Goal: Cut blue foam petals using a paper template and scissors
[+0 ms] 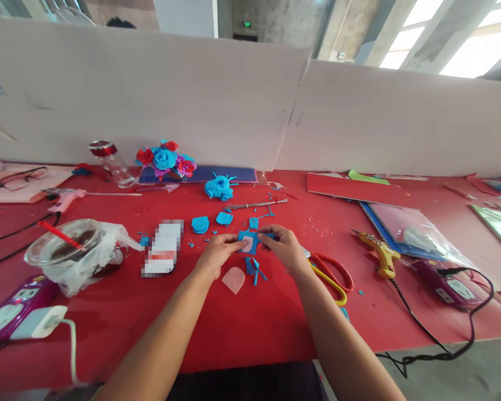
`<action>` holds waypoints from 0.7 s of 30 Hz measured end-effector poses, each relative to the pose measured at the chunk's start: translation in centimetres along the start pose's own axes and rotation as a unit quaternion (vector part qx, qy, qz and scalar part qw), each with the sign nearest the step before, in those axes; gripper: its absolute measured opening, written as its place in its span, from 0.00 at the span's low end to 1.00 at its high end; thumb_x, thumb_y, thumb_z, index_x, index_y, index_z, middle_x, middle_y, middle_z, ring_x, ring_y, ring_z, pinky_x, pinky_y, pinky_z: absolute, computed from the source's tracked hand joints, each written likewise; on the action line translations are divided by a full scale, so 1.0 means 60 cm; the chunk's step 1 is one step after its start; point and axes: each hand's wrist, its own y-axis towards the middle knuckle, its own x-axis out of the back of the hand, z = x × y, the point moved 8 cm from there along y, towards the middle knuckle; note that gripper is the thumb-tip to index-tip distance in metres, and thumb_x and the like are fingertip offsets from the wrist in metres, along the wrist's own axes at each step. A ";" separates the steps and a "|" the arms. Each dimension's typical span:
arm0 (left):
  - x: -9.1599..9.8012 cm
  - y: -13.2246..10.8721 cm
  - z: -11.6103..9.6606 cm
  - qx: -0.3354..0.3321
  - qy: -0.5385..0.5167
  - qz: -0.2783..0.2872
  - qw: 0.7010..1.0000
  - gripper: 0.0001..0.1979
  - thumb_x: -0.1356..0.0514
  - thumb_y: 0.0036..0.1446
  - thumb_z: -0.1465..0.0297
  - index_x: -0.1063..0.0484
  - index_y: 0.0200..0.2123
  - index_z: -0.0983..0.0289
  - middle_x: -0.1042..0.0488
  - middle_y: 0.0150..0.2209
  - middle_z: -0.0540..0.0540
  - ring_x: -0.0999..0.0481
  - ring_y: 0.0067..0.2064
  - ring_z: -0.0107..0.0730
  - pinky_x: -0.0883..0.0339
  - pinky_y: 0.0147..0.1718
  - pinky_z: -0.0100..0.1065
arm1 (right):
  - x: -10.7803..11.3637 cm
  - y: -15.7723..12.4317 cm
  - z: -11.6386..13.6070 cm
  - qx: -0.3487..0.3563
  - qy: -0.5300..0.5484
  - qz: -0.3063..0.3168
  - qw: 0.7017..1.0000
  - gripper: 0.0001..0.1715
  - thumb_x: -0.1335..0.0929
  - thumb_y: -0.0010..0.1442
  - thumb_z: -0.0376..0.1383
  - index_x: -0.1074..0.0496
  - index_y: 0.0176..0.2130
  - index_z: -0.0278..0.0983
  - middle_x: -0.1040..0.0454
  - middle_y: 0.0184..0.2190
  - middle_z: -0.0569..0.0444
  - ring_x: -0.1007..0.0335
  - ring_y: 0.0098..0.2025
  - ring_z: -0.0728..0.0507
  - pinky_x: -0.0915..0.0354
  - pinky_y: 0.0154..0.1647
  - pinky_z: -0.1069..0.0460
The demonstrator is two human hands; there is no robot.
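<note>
My left hand (217, 254) pinches the left side of a piece of blue crepe paper (253, 236), with a small pale pink petal-shaped template (247, 244) lying against it under the thumb. The right end of the same paper is between the fingers of my right hand (284, 245). Just below lie blue paper scraps (255, 269) and a larger pink petal-shaped piece (234, 280). Scissors with red and yellow handles (334, 278) lie by my right forearm, partly hidden. Beyond my hands rest cut blue petals (200, 224) and a blue paper flower (219, 187).
To the left are a phone (163, 248), a bowl in a plastic bag (69, 245), a glass bottle (117, 167) and a pink glue gun (69, 199). A yellow glue gun (378, 252) and a purple power strip (446, 284) lie right. A flower arrangement (167, 160) stands near the white partition (150, 94).
</note>
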 end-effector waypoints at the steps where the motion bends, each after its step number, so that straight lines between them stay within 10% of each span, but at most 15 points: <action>1: 0.002 0.001 0.000 -0.003 0.003 -0.006 1.000 0.13 0.30 0.38 0.62 0.20 0.29 0.62 0.20 0.33 0.56 0.25 0.34 0.34 0.36 0.36 0.34 | 0.011 -0.001 0.002 0.007 0.001 -0.018 1.000 0.15 0.29 0.49 0.43 0.27 0.35 0.36 0.28 0.20 0.57 0.32 0.23 0.48 0.36 0.27 0.53; 7: 0.018 0.004 0.007 0.016 0.010 -0.049 0.999 0.14 0.30 0.37 0.63 0.20 0.30 0.62 0.20 0.35 0.56 0.25 0.37 0.35 0.38 0.33 0.32 | 0.107 -0.042 0.011 0.009 -0.167 -0.109 0.980 0.16 0.34 0.54 0.43 0.30 0.41 0.38 0.25 0.29 0.53 0.28 0.31 0.44 0.34 0.34 0.50; 13: 0.032 0.002 0.011 0.041 -0.026 -0.092 0.995 0.11 0.31 0.41 0.64 0.20 0.31 0.61 0.21 0.33 0.54 0.28 0.31 0.25 0.42 0.27 0.26 | 0.200 -0.131 -0.021 -0.051 -0.525 -0.113 0.842 0.23 0.34 0.54 0.45 0.30 0.48 0.38 0.27 0.41 0.45 0.30 0.43 0.36 0.38 0.45 0.43; 21: 0.017 0.010 0.027 0.064 -0.174 -0.035 0.982 0.12 0.29 0.36 0.69 0.22 0.28 0.66 0.23 0.28 0.54 0.39 0.18 0.15 0.59 0.14 0.23 | 0.223 -0.145 -0.052 -0.020 -0.517 -0.079 0.852 0.25 0.36 0.56 0.46 0.31 0.50 0.38 0.26 0.38 0.47 0.28 0.38 0.39 0.36 0.37 0.48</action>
